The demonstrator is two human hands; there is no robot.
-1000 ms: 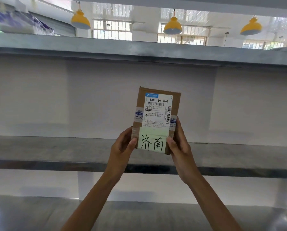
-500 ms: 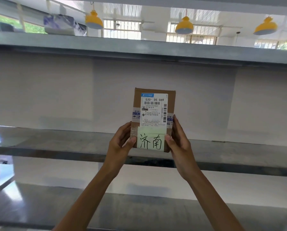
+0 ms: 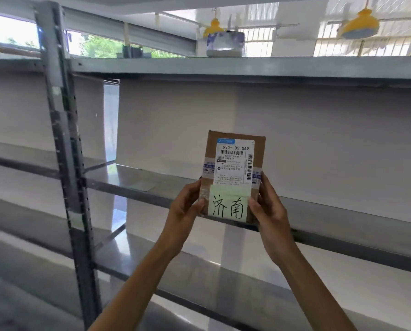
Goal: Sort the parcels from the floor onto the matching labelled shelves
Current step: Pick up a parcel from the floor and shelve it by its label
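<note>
1. I saw a brown box (image 3: 233, 163) held upright in front of the steel rack, raised before the middle shelf (image 3: 152, 185).
2. My left hand (image 3: 185, 206) gripped the box's lower left edge, thumb pressed on the front and fingers wrapped behind it.
3. My right hand (image 3: 268, 206) gripped the lower right edge the same way, thumb on the front by the note, fingers closed behind.
4. A white shipping label (image 3: 234, 161) covered most of the box's front; I could read "530- D5 069" above a barcode.
5. A pale green note (image 3: 228, 204) with two handwritten characters sat just below the label, between my two thumbs.
6. The box hung in the air, touching no shelf.
7. A small pale sticker (image 3: 141, 185) lay flat on the middle shelf, left of the box.
8. The rack's perforated post (image 3: 63, 139) stood at the left.
9. On the top shelf (image 3: 223, 66) rested a blue-and-white package (image 3: 224, 45), blurred.
10. Yellow lamps (image 3: 359, 26) hung behind, before barred windows.
</note>
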